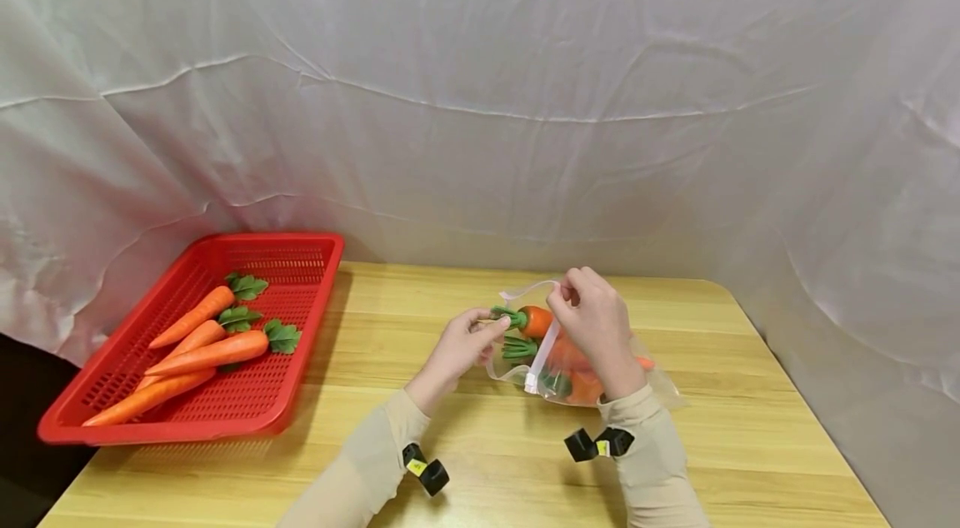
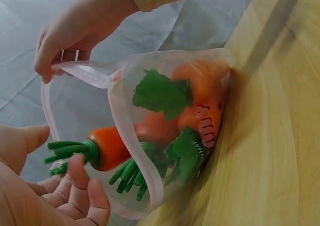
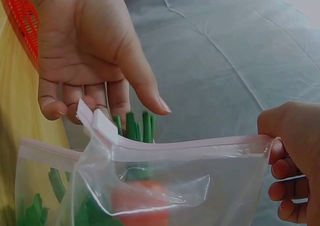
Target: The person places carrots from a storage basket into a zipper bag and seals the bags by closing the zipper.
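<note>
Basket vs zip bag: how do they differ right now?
The basket is opaque red with perforated walls; the zip bag is see-through.
The basket is clearly larger than the zip bag.
The basket stands untouched; the zip bag's mouth is held by the right hand.
Shared: both contain orange vegetables with green tops.

Light wood-grain tabletop (image 1: 360,361) (grain running crosswise on my remote head feed): a red perforated plastic basket (image 1: 187,430) rests at left, a transparent zip bag (image 1: 542,357) right of centre.
</note>
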Motion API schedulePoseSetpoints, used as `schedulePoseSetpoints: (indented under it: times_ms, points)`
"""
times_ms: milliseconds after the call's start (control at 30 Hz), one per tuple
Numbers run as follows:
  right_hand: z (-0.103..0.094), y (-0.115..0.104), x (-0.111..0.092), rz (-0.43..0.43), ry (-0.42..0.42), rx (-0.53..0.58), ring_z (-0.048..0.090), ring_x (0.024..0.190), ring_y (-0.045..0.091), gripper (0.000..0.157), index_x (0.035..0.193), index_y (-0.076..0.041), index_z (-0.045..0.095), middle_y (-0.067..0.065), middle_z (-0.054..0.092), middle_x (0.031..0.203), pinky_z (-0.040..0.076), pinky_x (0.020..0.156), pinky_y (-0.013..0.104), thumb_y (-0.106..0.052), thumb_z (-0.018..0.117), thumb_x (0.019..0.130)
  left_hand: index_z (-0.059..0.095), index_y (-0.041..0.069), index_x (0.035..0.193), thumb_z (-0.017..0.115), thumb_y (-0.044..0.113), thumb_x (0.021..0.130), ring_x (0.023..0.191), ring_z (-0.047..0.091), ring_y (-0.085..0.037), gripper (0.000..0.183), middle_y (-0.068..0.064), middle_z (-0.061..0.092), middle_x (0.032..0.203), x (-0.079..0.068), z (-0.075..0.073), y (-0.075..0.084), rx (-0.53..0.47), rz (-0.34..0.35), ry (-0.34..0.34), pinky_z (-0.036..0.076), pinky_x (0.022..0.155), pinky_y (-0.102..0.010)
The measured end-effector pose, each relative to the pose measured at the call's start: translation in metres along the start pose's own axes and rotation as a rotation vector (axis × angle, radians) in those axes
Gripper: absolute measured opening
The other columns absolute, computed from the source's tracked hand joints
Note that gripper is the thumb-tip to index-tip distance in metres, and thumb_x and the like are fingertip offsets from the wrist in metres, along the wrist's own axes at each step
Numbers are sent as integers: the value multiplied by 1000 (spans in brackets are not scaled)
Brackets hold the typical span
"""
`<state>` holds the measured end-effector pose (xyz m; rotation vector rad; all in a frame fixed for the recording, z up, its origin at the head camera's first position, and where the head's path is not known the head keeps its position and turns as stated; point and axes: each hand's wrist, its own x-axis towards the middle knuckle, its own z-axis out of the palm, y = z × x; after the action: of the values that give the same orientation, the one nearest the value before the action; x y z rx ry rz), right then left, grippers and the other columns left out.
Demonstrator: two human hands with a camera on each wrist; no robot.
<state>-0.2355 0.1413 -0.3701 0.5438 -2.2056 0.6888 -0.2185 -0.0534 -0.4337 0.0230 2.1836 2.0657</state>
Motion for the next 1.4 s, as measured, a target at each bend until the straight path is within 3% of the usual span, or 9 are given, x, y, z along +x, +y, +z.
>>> schedulePoseSetpoints:
  times_ms: [200, 567, 667, 733, 867, 1000, 1133, 1400]
  points:
    - [-1, -1, 0, 7, -8, 3, 40, 55, 13, 18, 64, -12, 49, 3, 46, 64, 30, 50, 25, -8, 62, 77, 54, 3, 121, 58, 25, 97, 70, 63, -16, 33, -21, 71, 101, -1, 0, 3, -25, -27, 37, 51, 62, -27]
    - [0, 0, 1, -8, 5, -1, 40, 55, 14, 18, 64, -12, 49, 3, 46, 63, 31, 50, 25, -8, 62, 77, 57, -4, 107, 61, 7, 94, 68, 61, -13, 17, -3, 60, 83, -3, 0, 3, -44, 20, 86, 58, 67, -35]
    - [0, 1, 1, -8, 5, -4, 40, 55, 14, 19, 64, -12, 49, 3, 46, 63, 31, 50, 25, -8, 62, 77, 63, -6, 106, 63, 6, 93, 71, 64, -14, 18, -13, 66, 87, -3, 1, 1, -40, 35, 93, 58, 70, -36]
    - [0, 1, 1, -10, 5, -7, 39, 55, 14, 19, 64, -12, 48, 3, 46, 63, 30, 50, 25, -8, 62, 77, 66, -6, 109, 62, 5, 92, 78, 67, -16, 20, -19, 69, 97, 0, 2, -3, -30, 54, 66, 59, 75, -36]
    - [0, 1, 0, -11, 9, -8, 39, 54, 13, 20, 64, -11, 48, 4, 46, 63, 30, 50, 25, -8, 63, 77, 64, -5, 122, 58, 5, 94, 103, 67, -28, 30, -23, 65, 123, -2, 4, -4, 15, 105, -92, 55, 90, -44]
    - [0, 1, 0, -6, 11, -5, 39, 54, 13, 19, 64, -11, 49, 5, 47, 63, 30, 49, 26, -7, 63, 77, 59, -4, 129, 56, 7, 95, 114, 63, -34, 36, -23, 61, 130, -5, 3, 0, 55, 114, -195, 51, 96, -50]
    - [0, 1, 0, -8, 13, -5, 39, 54, 13, 19, 64, -11, 48, 4, 47, 63, 30, 49, 26, -8, 63, 77, 59, -3, 128, 56, 9, 96, 114, 62, -36, 35, -22, 63, 128, -8, -1, 6, 61, 110, -209, 50, 97, -51]
    - [0, 0, 1, -6, 11, 2, 39, 55, 13, 20, 64, -11, 48, 4, 47, 63, 30, 49, 25, -7, 63, 77, 63, 1, 120, 60, 12, 95, 104, 65, -29, 28, -22, 65, 121, -11, -9, 18, 81, 107, -168, 53, 89, -43]
